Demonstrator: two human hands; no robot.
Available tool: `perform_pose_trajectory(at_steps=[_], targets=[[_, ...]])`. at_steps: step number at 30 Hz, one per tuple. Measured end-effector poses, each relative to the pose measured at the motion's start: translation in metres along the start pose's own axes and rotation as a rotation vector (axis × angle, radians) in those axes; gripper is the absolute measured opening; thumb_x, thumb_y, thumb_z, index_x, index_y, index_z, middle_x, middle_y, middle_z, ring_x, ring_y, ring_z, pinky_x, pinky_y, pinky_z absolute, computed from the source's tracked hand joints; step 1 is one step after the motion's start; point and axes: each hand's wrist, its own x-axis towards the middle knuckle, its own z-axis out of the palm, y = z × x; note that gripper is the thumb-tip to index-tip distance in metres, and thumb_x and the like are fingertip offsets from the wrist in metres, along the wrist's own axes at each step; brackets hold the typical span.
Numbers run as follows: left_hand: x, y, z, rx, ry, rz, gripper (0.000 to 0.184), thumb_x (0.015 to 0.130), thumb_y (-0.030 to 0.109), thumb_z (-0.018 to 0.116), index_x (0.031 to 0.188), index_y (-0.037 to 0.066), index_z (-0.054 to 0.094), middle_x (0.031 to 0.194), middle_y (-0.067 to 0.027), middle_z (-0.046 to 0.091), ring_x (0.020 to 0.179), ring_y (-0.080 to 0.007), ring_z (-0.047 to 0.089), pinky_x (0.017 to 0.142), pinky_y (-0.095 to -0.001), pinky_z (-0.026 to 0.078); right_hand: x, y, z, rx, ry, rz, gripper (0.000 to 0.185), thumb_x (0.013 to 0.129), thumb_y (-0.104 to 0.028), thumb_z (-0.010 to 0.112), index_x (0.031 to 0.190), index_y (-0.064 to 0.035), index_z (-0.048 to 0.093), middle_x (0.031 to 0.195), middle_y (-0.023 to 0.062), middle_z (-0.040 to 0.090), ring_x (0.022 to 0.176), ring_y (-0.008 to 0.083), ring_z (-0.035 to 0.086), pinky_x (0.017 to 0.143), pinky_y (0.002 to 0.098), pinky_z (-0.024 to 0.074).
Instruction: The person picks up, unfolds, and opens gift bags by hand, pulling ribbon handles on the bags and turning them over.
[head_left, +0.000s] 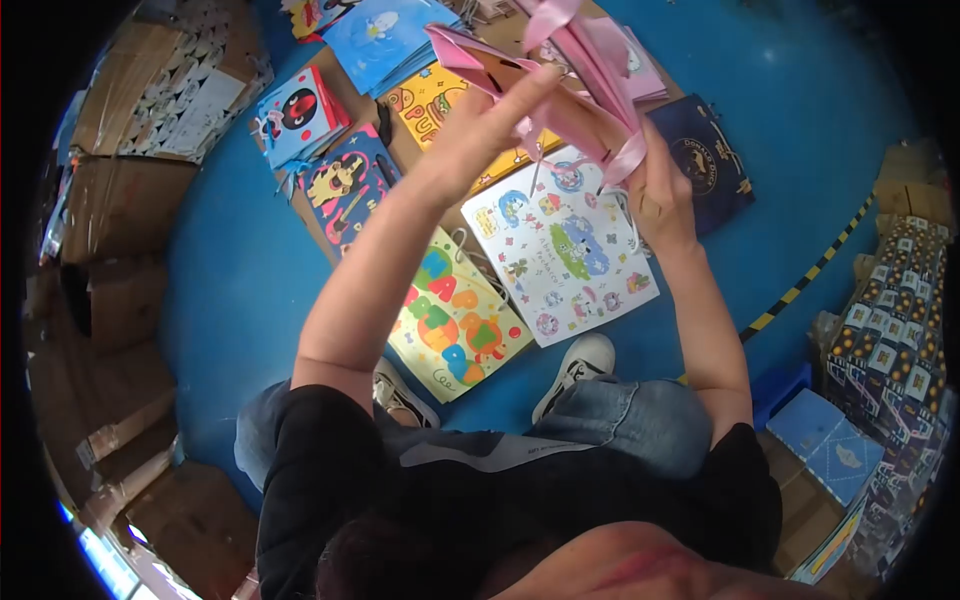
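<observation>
A pink paper gift bag (578, 115) is held up in front of me, its mouth spread so the inside shows. My left hand (485, 128) grips its left edge, thumb on top and the other fingers partly hidden. At its right side, my right hand (660, 190) is closed on the bag near a pink ribbon (626, 158). Below the hands lies a white gift bag (560, 255) with small cartoon prints. A yellow gift bag (425, 105) is partly covered behind my left hand, and a dark navy bag (708, 165) lies beyond my right hand.
Around these lie a colourful cream bag (455, 325), a dark blue cartoon bag (345, 185), a red and blue stack (300, 115) and light blue bags (385, 40). Cardboard boxes (130, 210) line the left. Patterned packages (890, 330) stand right, by black-yellow floor tape (815, 270).
</observation>
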Motion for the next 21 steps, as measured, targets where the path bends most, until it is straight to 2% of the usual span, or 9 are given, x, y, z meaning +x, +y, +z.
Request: perform_pose_trajectory(at_steps=[1, 2, 4, 5, 10, 14, 17, 20, 21], targets=[[-0.004, 0.006, 0.010, -0.174, -0.034, 0.031, 0.051, 0.088, 0.050, 0.057, 0.100, 0.001, 0.055, 0.085, -0.0053, 0.060, 0.077, -0.0112, 0.057, 0.070, -0.0289, 0.049, -0.003, -0.002, 0.006, 0.020, -0.018, -0.027, 0.035, 0.092, 0.000, 0.047, 0.127, 0.0039, 0.048, 0.097, 0.0228, 0.065, 0.087, 0.0351, 0.067, 0.073, 0.0407, 0.0544], [-0.002, 0.001, 0.013, -0.174, -0.030, 0.026, 0.051, 0.088, 0.050, 0.057, 0.100, 0.001, 0.055, 0.085, -0.0053, 0.060, 0.077, -0.0112, 0.057, 0.070, -0.0289, 0.049, -0.004, -0.007, 0.009, 0.026, -0.022, -0.025, 0.035, 0.092, 0.000, 0.047, 0.127, 0.0039, 0.048, 0.097, 0.0228, 0.065, 0.087, 0.0351, 0.067, 0.073, 0.0407, 0.0544], [0.008, -0.015, 0.015, -0.317, -0.068, 0.073, 0.039, 0.091, 0.037, 0.055, 0.105, 0.001, 0.055, 0.091, -0.0067, 0.060, 0.081, -0.0168, 0.062, 0.072, -0.0326, 0.053, -0.006, -0.018, 0.013, 0.030, -0.073, -0.036, 0.034, 0.092, -0.001, 0.047, 0.126, 0.0039, 0.050, 0.101, 0.0217, 0.065, 0.090, 0.0332, 0.067, 0.074, 0.0403, 0.0537], [0.011, -0.021, 0.011, -0.377, -0.095, 0.061, 0.031, 0.090, 0.028, 0.054, 0.102, 0.000, 0.055, 0.089, -0.0078, 0.060, 0.077, -0.0175, 0.062, 0.066, -0.0321, 0.053, -0.006, -0.022, 0.016, 0.089, -0.036, -0.018, 0.035, 0.090, -0.002, 0.054, 0.126, -0.0010, 0.052, 0.100, 0.0198, 0.065, 0.086, 0.0328, 0.067, 0.071, 0.0387, 0.0537], [0.013, -0.027, 0.018, -0.398, -0.060, 0.021, 0.029, 0.090, 0.024, 0.051, 0.105, -0.001, 0.054, 0.093, -0.0115, 0.061, 0.076, -0.0210, 0.064, 0.066, -0.0335, 0.055, -0.008, -0.021, 0.005, 0.262, -0.185, 0.212, 0.034, 0.092, -0.009, 0.057, 0.125, -0.0017, 0.054, 0.102, 0.0179, 0.066, 0.089, 0.0282, 0.067, 0.074, 0.0323, 0.0524], [0.011, -0.022, 0.020, -0.418, -0.032, 0.078, 0.034, 0.091, 0.023, 0.045, 0.107, -0.006, 0.052, 0.099, -0.0164, 0.062, 0.088, -0.0255, 0.064, 0.078, -0.0385, 0.055, -0.007, -0.015, 0.006, 0.405, -0.213, 0.303, 0.033, 0.095, -0.012, 0.054, 0.127, -0.0016, 0.054, 0.106, 0.0162, 0.066, 0.094, 0.0219, 0.066, 0.079, 0.0298, 0.0506], [0.012, -0.024, 0.016, -0.426, -0.061, 0.048, 0.035, 0.090, 0.019, 0.040, 0.107, -0.009, 0.051, 0.099, -0.0187, 0.061, 0.092, -0.0271, 0.063, 0.084, -0.0416, 0.053, -0.007, -0.009, 0.010, 0.434, -0.161, 0.241, 0.032, 0.096, -0.013, 0.054, 0.126, -0.0006, 0.054, 0.103, 0.0150, 0.067, 0.089, 0.0197, 0.067, 0.075, 0.0291, 0.0514], [0.016, -0.028, 0.008, -0.423, -0.033, -0.001, 0.034, 0.085, 0.014, 0.038, 0.106, -0.009, 0.052, 0.099, -0.0185, 0.062, 0.090, -0.0271, 0.063, 0.085, -0.0430, 0.052, -0.006, -0.008, 0.009, 0.362, -0.139, 0.347, 0.030, 0.097, -0.014, 0.052, 0.123, 0.0005, 0.055, 0.099, 0.0139, 0.068, 0.087, 0.0179, 0.069, 0.070, 0.0286, 0.0534], [0.018, -0.029, 0.003, -0.468, -0.036, -0.018, 0.033, 0.085, 0.013, 0.038, 0.105, -0.009, 0.053, 0.099, -0.0182, 0.062, 0.090, -0.0268, 0.062, 0.085, -0.0429, 0.051, -0.006, -0.004, 0.010, 0.381, -0.055, 0.370, 0.029, 0.098, -0.014, 0.050, 0.122, 0.0010, 0.055, 0.097, 0.0132, 0.068, 0.086, 0.0184, 0.069, 0.068, 0.0283, 0.0542]])
